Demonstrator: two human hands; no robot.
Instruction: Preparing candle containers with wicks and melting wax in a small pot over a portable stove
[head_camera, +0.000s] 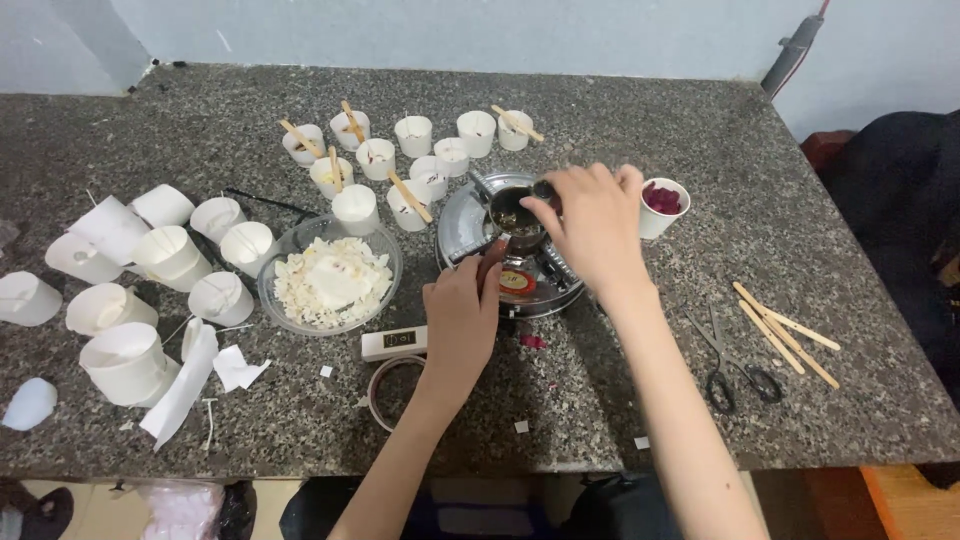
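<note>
Head view: right hand (592, 225) is covering a small metal pot (512, 213) on the round burner (515, 250) mid-surface, fingers pinching its rim. Left hand (462, 312) is resting on the burner's front edge, fingertips hidden; its grip is impossible to make out.

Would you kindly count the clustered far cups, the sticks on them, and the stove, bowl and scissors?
Small white cups in the far cluster: 11
Wooden sticks lying across them: 5
Round metal stove: 1
Clear glass bowl of white flakes: 1
Black-handled scissors: 1
Total: 19
</note>
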